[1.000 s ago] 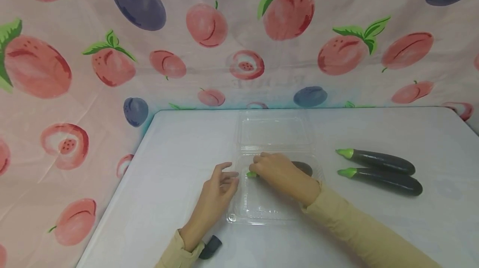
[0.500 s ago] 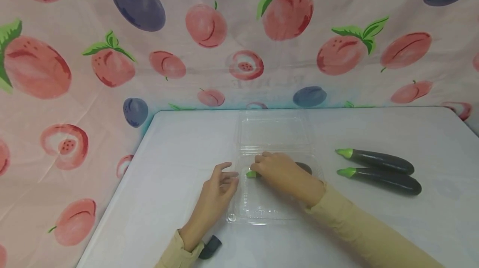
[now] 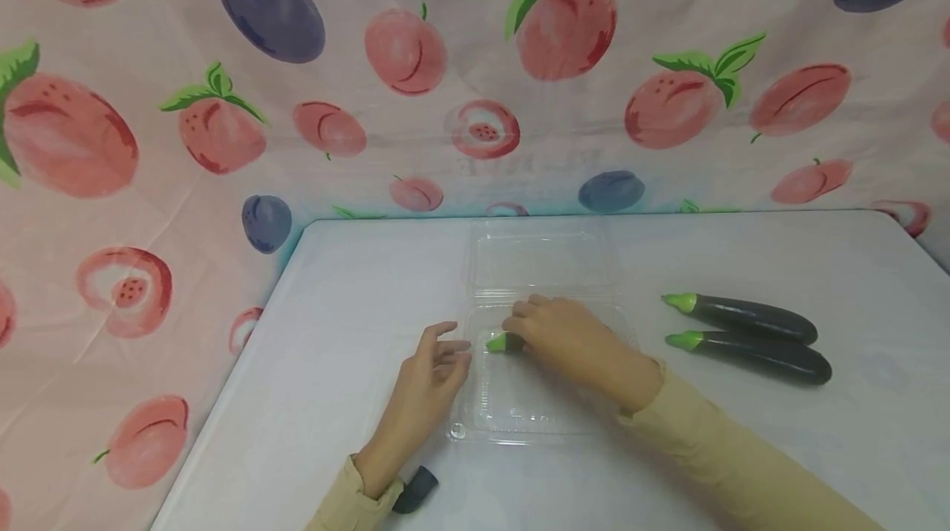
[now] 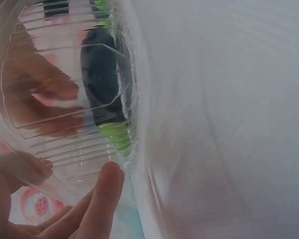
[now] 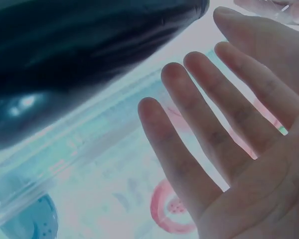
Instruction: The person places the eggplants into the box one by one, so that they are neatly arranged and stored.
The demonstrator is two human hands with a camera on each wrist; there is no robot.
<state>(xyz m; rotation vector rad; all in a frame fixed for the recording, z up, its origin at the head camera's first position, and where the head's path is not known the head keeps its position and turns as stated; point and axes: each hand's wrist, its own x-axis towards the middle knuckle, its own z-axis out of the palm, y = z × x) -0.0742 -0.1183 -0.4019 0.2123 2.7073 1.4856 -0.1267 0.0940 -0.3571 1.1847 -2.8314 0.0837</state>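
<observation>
An eggplant [image 3: 512,343] with a green stem lies in the base of a clear plastic clamshell box [image 3: 512,432], whose lid [image 3: 545,259] is folded back. My right hand [image 3: 571,341] is over it, hiding most of its dark body in the head view. In the right wrist view the fingers [image 5: 184,99] are straight and spread, apart from the eggplant [image 5: 89,55]. My left hand [image 3: 430,387] is at the box's left rim, fingers relaxed. Seen from the left wrist, one fingertip [image 4: 110,174] lies right by the clear wall, with the eggplant [image 4: 104,74] showing through it.
Two more eggplants, one behind [image 3: 757,318] and one in front [image 3: 764,356], lie side by side at the right of the white table [image 3: 334,284]. A black object [image 3: 416,490] is beside the left cuff. Fruit-print cloth [image 3: 312,185] hangs behind.
My right hand shifts slightly to the right over the eggplant, baring more of its stem end and covering its dark end. The left hand stays at the box's rim.
</observation>
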